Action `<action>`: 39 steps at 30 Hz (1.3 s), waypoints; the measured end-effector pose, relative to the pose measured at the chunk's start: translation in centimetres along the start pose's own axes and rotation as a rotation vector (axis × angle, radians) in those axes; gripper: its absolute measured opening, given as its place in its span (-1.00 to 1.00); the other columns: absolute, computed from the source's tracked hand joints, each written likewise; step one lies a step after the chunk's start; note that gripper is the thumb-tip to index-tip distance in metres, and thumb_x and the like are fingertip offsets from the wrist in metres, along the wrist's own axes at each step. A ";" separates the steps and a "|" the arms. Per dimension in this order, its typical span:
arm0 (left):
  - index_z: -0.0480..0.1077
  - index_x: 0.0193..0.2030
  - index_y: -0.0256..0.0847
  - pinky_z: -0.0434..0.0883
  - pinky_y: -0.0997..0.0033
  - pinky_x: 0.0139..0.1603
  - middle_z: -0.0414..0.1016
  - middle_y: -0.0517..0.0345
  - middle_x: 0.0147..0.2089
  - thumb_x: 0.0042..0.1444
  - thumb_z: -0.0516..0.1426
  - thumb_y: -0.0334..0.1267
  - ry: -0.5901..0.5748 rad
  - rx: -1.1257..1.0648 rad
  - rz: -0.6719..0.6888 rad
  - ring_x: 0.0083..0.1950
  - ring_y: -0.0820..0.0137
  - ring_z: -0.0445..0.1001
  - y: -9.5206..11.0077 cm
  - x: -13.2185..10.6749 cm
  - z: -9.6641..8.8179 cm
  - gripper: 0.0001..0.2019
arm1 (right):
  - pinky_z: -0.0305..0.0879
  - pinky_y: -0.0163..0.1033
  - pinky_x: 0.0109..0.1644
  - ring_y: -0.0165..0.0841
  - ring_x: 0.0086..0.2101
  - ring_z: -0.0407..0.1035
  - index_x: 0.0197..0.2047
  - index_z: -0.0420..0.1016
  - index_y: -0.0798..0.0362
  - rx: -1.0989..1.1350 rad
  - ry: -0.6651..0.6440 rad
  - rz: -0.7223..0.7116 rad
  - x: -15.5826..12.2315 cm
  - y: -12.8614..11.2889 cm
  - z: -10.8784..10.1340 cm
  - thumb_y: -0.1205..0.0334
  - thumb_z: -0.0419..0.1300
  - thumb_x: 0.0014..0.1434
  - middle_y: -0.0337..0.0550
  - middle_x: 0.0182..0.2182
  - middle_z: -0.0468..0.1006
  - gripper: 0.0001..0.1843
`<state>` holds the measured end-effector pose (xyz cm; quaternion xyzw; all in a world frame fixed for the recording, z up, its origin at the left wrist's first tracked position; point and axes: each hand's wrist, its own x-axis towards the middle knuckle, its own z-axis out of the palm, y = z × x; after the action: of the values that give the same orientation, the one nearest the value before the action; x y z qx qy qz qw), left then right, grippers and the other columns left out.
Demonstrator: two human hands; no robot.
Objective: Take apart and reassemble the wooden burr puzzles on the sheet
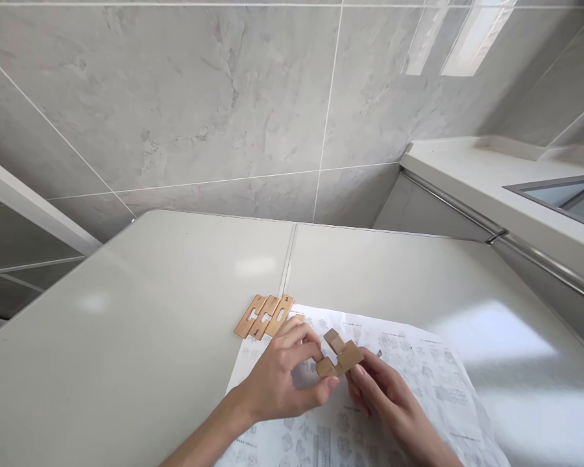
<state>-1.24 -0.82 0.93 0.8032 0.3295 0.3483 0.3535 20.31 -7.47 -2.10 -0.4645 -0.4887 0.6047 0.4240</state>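
A notched light-brown wooden puzzle piece [349, 358], with blocky ends, is held just above the printed sheet. My right hand [387, 392] pinches its right end between thumb and fingers. Curled around the left end is my left hand [289, 370], its fingertips and thumb against the wood. Whether the held wood is one piece or more joined together, I cannot tell. Beyond my left hand lie flat slotted wooden pieces [261, 318] side by side, marked with handwritten numbers. Part of another wooden bit [299, 318] peeks out behind my left fingers.
The sheet of paper [413, 370], printed with small diagrams, spreads under both hands. It rests on a glossy pale table [175, 311] with a seam across it. Grey tiled wall [199, 97] rises behind, and a white ledge [467, 168] stands at the right.
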 end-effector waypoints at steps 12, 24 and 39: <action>0.34 -0.36 -0.15 0.38 0.26 -0.13 0.39 0.15 -0.24 0.24 0.24 -0.25 0.054 0.062 0.016 -0.19 0.31 0.35 0.4 -0.6 1.6 -0.82 | 0.14 -0.32 -0.52 -0.39 -0.60 0.21 -0.39 0.19 -0.10 -0.698 0.342 -0.217 0.3 2.3 -0.1 0.13 0.22 0.37 -0.42 -0.59 0.29 -0.67; 0.41 -0.39 -0.15 0.43 0.12 -0.10 0.50 0.04 -0.22 0.24 0.26 -0.29 0.142 0.691 0.110 -0.13 0.14 0.45 -1.1 -0.3 1.4 -0.82 | 0.08 -0.22 -0.44 -0.26 -0.60 0.27 -0.41 0.12 -0.13 -1.033 0.499 -0.249 0.6 2.6 0.5 0.00 0.24 0.35 -0.35 -0.64 0.28 -0.59; 0.32 0.29 -0.18 0.48 -0.29 0.40 0.41 -0.30 0.44 0.19 0.46 0.06 -0.044 0.602 0.057 0.50 -0.24 0.34 -2.3 0.0 -0.2 -0.32 | 0.28 -0.07 -0.25 -0.18 -0.42 0.40 -0.13 0.46 -0.07 -0.994 0.364 -0.385 0.8 2.5 0.1 0.03 0.26 0.48 -0.21 -0.42 0.50 -0.82</action>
<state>-2.07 0.48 -0.83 0.8881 0.3876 0.2275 0.0969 19.86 -7.14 -4.62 -0.6077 -0.7097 0.1232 0.3343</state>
